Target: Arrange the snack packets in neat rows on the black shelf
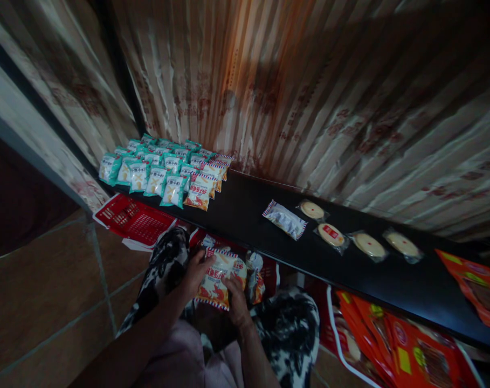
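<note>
My left hand [198, 272] is closed on the left edge of a white and orange snack bag [214, 288] with red lettering and striped ends. My right hand [237, 302] grips the same bag from its right side, thumb lying across the front. The bag is held above my lap, just in front of the black shelf. Beneath and beyond it, a red basket [277, 275] between my knees contains more snack bags [256, 283], partly hidden by my hands.
On the black shelf [240, 207] stand rows of teal and white snack bags [158, 178], with white and orange bags [200, 188] beside them. A face-down packet [285, 219], several round wrapped cakes [368, 245] and an orange packet [477, 285] lie rightward. Red baskets [137, 215] sit below.
</note>
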A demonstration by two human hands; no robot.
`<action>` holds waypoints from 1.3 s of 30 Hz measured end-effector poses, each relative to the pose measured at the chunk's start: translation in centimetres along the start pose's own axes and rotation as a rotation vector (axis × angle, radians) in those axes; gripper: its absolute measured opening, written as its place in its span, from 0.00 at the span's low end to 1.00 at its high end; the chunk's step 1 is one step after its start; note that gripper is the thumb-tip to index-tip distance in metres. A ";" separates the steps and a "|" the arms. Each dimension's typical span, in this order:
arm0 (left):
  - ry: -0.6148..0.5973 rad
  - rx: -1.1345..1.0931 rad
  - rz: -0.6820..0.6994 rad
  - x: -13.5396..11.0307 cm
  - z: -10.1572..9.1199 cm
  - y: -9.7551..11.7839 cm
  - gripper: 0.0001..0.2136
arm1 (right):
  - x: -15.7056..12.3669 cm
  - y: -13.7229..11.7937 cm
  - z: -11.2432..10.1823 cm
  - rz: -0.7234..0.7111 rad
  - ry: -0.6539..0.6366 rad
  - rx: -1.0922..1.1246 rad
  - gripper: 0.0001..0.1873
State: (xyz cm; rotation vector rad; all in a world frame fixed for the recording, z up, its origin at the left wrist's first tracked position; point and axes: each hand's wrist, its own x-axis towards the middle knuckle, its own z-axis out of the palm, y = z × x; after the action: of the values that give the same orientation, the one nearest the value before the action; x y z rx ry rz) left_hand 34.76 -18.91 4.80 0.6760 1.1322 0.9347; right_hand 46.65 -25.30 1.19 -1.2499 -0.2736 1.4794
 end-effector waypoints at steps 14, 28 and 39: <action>0.178 0.134 0.095 1.7 -0.1 -0.9 0.20 | -1.0 -1.0 0.9 -0.054 -0.201 -0.075 0.27; -0.018 0.136 0.094 -1.4 -0.5 1.7 0.20 | -0.3 -0.3 0.4 -0.119 -0.175 -0.102 0.31; -0.313 0.147 -0.013 -0.5 -4.0 -2.4 0.23 | -0.6 -0.5 0.5 -0.098 -0.109 -0.068 0.35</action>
State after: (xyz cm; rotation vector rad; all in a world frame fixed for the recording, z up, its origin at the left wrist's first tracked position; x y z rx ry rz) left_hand 31.54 -20.50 1.80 0.8998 0.9297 0.7087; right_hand 46.44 -25.37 2.10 -1.1940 -0.4550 1.4658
